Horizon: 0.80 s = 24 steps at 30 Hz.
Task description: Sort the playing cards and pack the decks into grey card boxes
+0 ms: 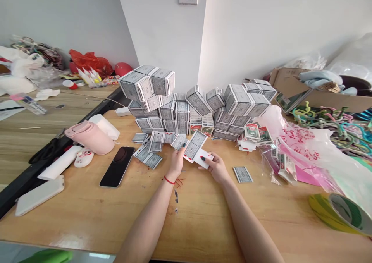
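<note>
Two hands worked close together above the wooden table [203,220], gripping a small group of playing cards [196,143] in front of a wall of card blocks [182,114]. The left hand [176,161] was closed on the near left edge of the group, its thumb lying along the grey patterned back. The right hand [216,167] pinched a white-faced card [204,159] at its right end, between thumb and fingers, just below that patterned back. Whether the white-faced card was joined to the others, or whether any of them touched the tabletop, could not be told.

The cards looked very light and thin, stiff enough to stay flat yet springy across a fold. Their coated faces were probably slippery, so one sheet could slide over another under a loose pinch, while a hard squeeze could crease them or bruise a corner. The best hold seemed to be a shallow pinch near opposite edges, with pressure kept even.

A single folded card [243,174] lay to the right of the right hand, and loose cards [148,158] lay between the left hand and a smartphone [117,167]. The blocks behind appeared light and easily toppled if knocked.
</note>
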{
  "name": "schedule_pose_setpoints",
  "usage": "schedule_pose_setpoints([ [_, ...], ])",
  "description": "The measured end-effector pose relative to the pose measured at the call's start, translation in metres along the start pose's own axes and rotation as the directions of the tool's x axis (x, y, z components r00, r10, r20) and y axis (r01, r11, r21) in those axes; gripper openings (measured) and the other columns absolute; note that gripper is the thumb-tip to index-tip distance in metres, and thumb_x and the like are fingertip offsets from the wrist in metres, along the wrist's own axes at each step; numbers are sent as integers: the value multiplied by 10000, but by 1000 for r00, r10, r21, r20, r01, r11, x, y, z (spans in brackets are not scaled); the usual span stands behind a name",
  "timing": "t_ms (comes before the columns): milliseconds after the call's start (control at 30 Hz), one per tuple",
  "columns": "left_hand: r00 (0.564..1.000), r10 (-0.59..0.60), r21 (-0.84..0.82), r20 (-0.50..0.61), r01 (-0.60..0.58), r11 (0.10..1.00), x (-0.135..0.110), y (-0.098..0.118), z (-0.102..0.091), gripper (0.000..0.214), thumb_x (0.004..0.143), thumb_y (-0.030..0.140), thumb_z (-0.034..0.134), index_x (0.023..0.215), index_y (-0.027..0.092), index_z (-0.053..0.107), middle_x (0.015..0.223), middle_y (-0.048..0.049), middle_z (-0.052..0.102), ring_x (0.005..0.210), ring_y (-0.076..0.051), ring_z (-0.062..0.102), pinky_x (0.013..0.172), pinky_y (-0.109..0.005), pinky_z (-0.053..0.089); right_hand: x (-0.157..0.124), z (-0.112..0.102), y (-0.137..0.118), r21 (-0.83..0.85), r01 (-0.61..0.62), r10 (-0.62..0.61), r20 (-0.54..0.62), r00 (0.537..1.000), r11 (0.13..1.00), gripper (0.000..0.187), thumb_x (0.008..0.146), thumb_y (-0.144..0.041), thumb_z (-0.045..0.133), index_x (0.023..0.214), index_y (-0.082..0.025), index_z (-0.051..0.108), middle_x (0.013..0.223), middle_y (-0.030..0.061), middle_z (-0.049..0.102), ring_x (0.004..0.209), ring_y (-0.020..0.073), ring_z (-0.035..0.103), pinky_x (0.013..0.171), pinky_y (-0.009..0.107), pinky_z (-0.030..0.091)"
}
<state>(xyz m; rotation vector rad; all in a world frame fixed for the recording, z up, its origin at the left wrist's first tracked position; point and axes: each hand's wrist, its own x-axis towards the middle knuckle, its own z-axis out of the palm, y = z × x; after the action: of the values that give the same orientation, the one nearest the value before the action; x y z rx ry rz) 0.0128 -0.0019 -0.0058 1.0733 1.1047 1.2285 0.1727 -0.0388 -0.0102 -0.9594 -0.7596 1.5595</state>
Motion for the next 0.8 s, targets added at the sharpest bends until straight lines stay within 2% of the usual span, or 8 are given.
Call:
schedule_pose_setpoints([
  [100, 995, -18, -130, 98, 30, 991, 0, 3, 0, 253, 723, 372, 518, 822, 147, 576, 845, -45, 619, 784, -172, 573, 665, -292, 468, 7, -7, 0, 54, 125, -115, -155, 981, 991, 270, 615, -276, 689, 819, -172, 545, 822, 33, 621, 691, 163, 606, 523, 274, 530],
  [233, 990, -32, -216, 138, 62, 974, -1, 8, -2, 347, 679, 286, 567, 1006, 185, 508, 952, -39, 593, 804, -161, 574, 658, -296, 491, 14, -19, -3, -24, 231, -231, -204, 951, 973, 253, 643, -308, 660, 822, -177, 539, 724, 13, 610, 557, 127, 567, 426, 234, 476],
  [400, 967, -84, -81, 239, 106, 991, 0, 12, -9, 445, 667, 205, 564, 1099, 227, 463, 903, -26, 581, 792, -154, 565, 644, -291, 488, 15, -28, -4, -161, 249, -280, -214, 936, 955, 265, 653, -339, 639, 819, -185, 501, 647, -5, 586, 470, 107, 521, 415, 235, 450],
  [567, 973, -51, 185, 226, 8, 983, 3, 12, -12, 283, 633, 179, 588, 911, 167, 541, 801, -10, 561, 709, -121, 526, 625, -236, 438, 14, -30, -4, -291, 214, -271, -170, 947, 933, 245, 665, -366, 606, 754, -188, 463, 518, -37, 534, 388, 95, 473, 365, 218, 398],
  [800, 976, -78, 154, 203, 47, 987, 1, 8, -9, 226, 669, 217, 566, 869, 178, 469, 734, 12, 507, 674, -111, 505, 595, -231, 434, 11, -26, -3, -419, 160, -225, -110, 968, 894, 241, 720, -403, 526, 733, -199, 399, 451, -54, 511, 323, 80, 421, 308, 188, 314],
])
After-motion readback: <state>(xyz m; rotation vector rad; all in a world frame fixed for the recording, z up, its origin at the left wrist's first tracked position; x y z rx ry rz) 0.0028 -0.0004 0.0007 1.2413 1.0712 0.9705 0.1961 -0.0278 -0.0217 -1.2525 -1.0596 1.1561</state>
